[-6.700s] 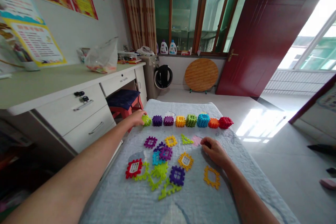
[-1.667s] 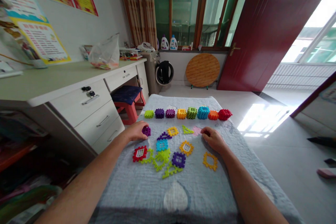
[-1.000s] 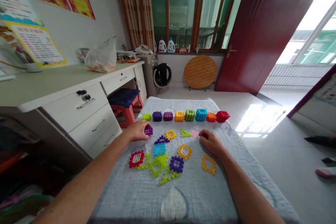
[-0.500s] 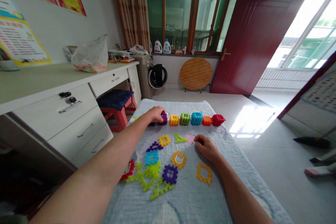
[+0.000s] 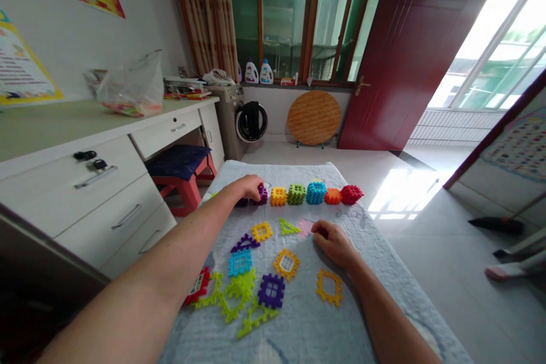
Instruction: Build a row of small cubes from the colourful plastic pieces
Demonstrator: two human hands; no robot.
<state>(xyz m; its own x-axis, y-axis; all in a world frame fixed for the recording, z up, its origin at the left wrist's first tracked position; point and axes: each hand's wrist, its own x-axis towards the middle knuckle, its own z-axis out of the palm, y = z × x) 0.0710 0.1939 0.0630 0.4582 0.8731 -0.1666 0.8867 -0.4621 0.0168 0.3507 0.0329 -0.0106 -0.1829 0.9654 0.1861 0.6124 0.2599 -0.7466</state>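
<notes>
At the left of the back row, my left hand (image 5: 251,186) has its fingers closed round the side of a stack of purple toothed plastic tiles (image 5: 261,195). My right hand (image 5: 335,242) rests on the cloth with its fingers curled in and no tile visible in it. Close to its fingertips are a pink patch (image 5: 304,227) and a lime triangle tile (image 5: 288,227). Stacks continue along the row: yellow (image 5: 278,197), green (image 5: 296,194), blue (image 5: 316,193), orange (image 5: 333,196) and red (image 5: 352,194). Loose tiles lie nearer, including a purple window tile (image 5: 271,290) and a yellow frame (image 5: 329,287).
A pale blue cloth (image 5: 307,330) covers the work surface. On the left stand a white desk (image 5: 102,182) and a red stool with a dark seat (image 5: 179,162). A washing machine (image 5: 232,119) and a round wooden tabletop (image 5: 314,118) are at the back.
The view has turned slightly, so the scene sits a little further left. My left hand stays at the purple stack and my right hand stays resting on the cloth.
</notes>
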